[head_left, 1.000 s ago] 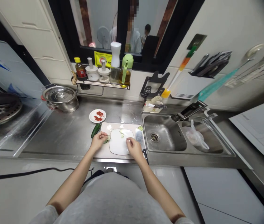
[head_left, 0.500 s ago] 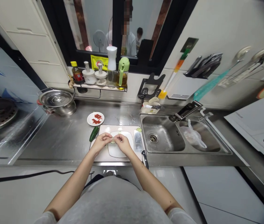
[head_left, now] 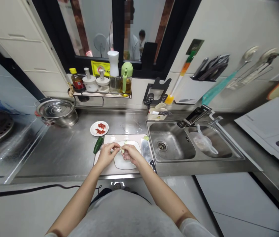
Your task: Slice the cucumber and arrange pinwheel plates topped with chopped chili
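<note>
Over a white square plate (head_left: 125, 163), my two hands meet, fingertips pinched close together. A small pale-green cucumber slice (head_left: 122, 150) shows between them. My right hand (head_left: 132, 154) grips it, and my left hand (head_left: 108, 154) pinches at its left side; the fingers partly hide it. The plate rests on a pale cutting board (head_left: 108, 168), with small green bits near its far rim. Left of the board lies a dark green cucumber piece (head_left: 98, 144). A cleaver (head_left: 146, 149) lies flat along the board's right side, below a cut cucumber end (head_left: 146, 138).
A small white plate (head_left: 93, 129) holds chopped red pepper. To the right is a double sink (head_left: 176, 158) with a plastic bag (head_left: 205, 141). A lidded steel pot (head_left: 67, 120) stands at the left, and a rack (head_left: 99, 95) of seasoning bottles hangs behind.
My right hand has turned, its palm side now showing more, and the slice has tilted up between the fingers. The whole view has shifted slightly.
</note>
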`<state>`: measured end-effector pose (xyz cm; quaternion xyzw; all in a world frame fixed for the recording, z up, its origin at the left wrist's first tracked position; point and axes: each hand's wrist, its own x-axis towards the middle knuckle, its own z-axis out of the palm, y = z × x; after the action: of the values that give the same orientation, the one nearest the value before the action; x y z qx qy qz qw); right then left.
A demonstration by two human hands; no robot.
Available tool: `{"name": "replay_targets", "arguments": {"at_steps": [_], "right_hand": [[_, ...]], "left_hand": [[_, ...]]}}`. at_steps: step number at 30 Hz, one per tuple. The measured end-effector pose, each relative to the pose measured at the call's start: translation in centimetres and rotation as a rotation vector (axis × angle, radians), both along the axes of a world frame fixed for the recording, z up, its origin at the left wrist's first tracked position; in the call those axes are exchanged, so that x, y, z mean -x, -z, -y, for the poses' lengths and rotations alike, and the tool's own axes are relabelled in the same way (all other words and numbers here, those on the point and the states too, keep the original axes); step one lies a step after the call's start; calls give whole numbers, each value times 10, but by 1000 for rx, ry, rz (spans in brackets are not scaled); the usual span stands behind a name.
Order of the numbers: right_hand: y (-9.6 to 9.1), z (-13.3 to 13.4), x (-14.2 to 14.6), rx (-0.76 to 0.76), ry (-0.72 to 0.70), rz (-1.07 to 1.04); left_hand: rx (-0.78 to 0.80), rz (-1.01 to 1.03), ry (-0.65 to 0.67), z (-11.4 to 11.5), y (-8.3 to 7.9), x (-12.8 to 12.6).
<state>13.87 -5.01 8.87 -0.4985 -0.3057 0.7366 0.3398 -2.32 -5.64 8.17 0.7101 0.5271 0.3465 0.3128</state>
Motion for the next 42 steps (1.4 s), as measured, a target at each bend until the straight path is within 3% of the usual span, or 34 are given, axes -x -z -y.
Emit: {"name": "replay_targets", "arguments": {"at_steps": [8,11,13,15,17,21,24,28,37,42], "right_hand": [[1,-6,-4,149,1,-70],[1,-7,-4,155,-5,-65],[1,-8,-5,97,-1,-30],[0,-9,-6,11,-17,18],[-1,-11,-9,-58,-50,51],[-5,-15,-17,-129,-127,70],[-7,-16,-21,-134,-186,96],[-5,-16,-27,-129,-217,146],[0,-19,-36,-85,-232,303],[5,-22,-40,-83,-259,368]], "left_hand": [[-204,-216,26,4,2,-4],[-175,-167,25,5,4,-6],[-100,-23,-58,7,9,-10],[68,216,-185,8,15,-14],[362,488,-260,10,21,-18],[968,920,-127,10,26,-22],[1115,1099,-72,8,24,-24],[1011,1132,-110,5,20,-24],[602,799,-165,-3,20,-23],[477,724,-178,-4,29,-27]]}}
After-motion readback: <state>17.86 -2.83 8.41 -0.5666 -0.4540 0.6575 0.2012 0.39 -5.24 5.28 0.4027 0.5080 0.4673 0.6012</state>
